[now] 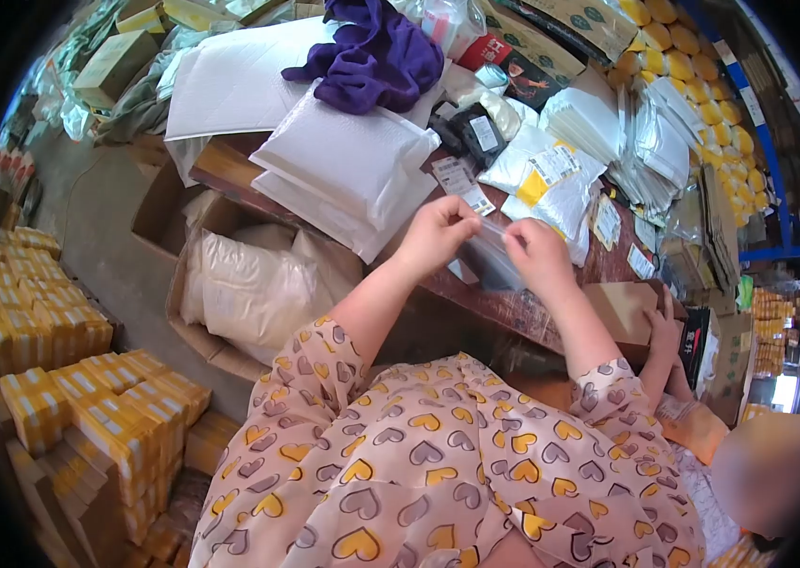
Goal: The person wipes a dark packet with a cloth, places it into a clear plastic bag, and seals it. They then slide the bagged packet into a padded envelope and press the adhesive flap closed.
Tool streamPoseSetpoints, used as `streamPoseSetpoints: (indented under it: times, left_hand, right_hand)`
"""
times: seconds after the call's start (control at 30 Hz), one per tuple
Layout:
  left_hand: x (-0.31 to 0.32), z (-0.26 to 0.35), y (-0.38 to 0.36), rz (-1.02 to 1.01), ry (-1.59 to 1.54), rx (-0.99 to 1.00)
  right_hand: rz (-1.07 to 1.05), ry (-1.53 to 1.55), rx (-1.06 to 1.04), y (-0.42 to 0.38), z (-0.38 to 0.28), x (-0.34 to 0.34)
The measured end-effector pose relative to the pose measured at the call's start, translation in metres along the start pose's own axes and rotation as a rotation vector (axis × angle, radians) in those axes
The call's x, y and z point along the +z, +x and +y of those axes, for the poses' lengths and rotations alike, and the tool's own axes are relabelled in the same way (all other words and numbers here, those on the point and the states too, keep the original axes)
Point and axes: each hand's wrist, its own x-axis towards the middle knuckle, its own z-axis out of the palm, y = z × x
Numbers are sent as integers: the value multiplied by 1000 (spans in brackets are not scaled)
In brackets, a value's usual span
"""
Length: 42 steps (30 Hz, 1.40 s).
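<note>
A small clear plastic bag (494,257) hangs between my two hands above the dark red table (534,317). My left hand (439,237) pinches its upper left edge, and my right hand (540,254) pinches the upper right edge. Whatever the bag contains, if anything, cannot be made out. Just beyond my hands lie a labelled white parcel (551,175) with a yellow patch and a printed label sheet (462,183). White padded envelopes (343,156) are stacked to the left of my left hand.
A purple cloth (376,57) rests on the envelopes. Below the table's left side, an open carton (229,352) holds a wrapped bundle. Yellow-and-white packages (125,407) are piled on the floor at left. Another person's hand (662,331) touches a brown box (619,310) at right.
</note>
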Motion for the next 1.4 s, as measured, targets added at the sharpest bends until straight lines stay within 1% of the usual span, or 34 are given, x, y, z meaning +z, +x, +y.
streamPoseSetpoints:
  times: [0.03,0.07,0.13,0.17,0.2,0.23,0.27,0.33,0.37,0.43,0.47,0.5,0.53,0.57,0.6,0.7,0.77,0.8,0.87,0.9,1.0,1.07,1.2,1.3,1.4]
  left_hand:
    - [-4,-4,0,16,-48,-51]
    - [-6,-6,0,15,-50,-53]
    - [-10,-8,0,29,-100,-75]
    - [-11,-7,-1,28,-99,-76]
    - [-11,-4,-1,80,-135,-81]
    - [-12,-3,-2,127,-170,-89]
    - [-15,-3,-2,122,-169,-91]
    - [-23,-5,1,166,-219,-161]
    - [-19,2,2,109,-177,-137]
    - [-11,2,3,51,-145,-133]
    - [-7,3,5,8,-120,-115]
    - [-3,4,5,-5,-112,-119]
    - [-1,6,4,-6,-117,-129]
    - [-1,8,2,-1,-121,-137]
    - [-2,8,2,0,-112,-140]
    - [-4,11,1,6,-119,-126]
    - [-3,13,0,24,-109,-142]
    - [-4,12,-1,36,-112,-142]
    - [-5,8,-2,25,-126,-109]
    - [-6,7,-3,35,-131,-105]
    - [-6,6,-5,35,-123,-112]
    - [-7,8,-7,26,-5,-139]
    - [-4,8,-5,34,-62,-106]
    - [-5,8,0,15,-34,-98]
    - [-7,7,1,-19,34,-99]
  right_hand:
    - [-21,-17,3,-6,11,-5]
    - [-23,-18,6,-15,24,-9]
    - [18,11,139,-37,52,-14]
    - [76,-51,175,-47,62,-18]
    - [136,-113,212,-58,75,-21]
    - [239,47,313,-77,107,-22]
    - [341,205,408,-91,135,-25]
    - [353,155,437,-90,136,-43]
    - [358,103,477,-95,130,-52]
    - [364,375,369,-73,106,-43]
    - [293,480,405,-58,74,-43]
    - [262,401,320,-44,58,-34]
    - [133,304,269,-28,27,-38]
    - [67,351,180,-20,19,-27]
    - [-16,320,104,-10,13,-18]
    - [-61,255,81,4,-7,-5]
    - [-160,192,114,11,-10,0]
    - [-170,192,107,14,-11,2]
    - [-86,188,53,18,-13,5]
    - [-94,184,45,20,-13,7]
    - [-104,177,72,21,-14,12]
    - [-129,188,104,21,-15,13]
    - [-108,176,81,20,-16,13]
    - [-95,141,69,21,-16,13]
    - [-87,186,111,17,-9,21]
